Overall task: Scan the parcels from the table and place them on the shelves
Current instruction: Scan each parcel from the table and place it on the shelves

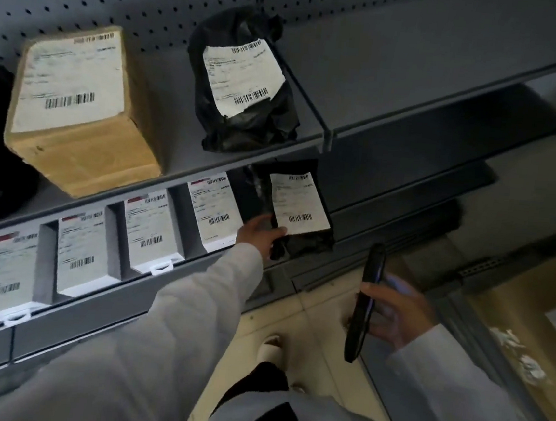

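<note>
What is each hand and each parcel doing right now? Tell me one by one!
Left hand: grips the black bag parcel's lower left edge.
Black bag parcel: leaning on the lower shelf, label facing out.
Right hand: holds the scanner.
Scanner: upright in the hand, off the shelves.
Cardboard box: resting on the upper shelf.
Crumpled black bag: resting on the upper shelf.
White parcels: standing in a row, labels outward.

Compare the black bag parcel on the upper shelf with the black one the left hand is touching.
The upper black bag parcel is bulkier and crumpled, untouched; the lower black parcel looks flatter, with the left hand on its edge. The upper one's label is wrinkled, the lower's smooth. Both carry white barcode labels.
</note>
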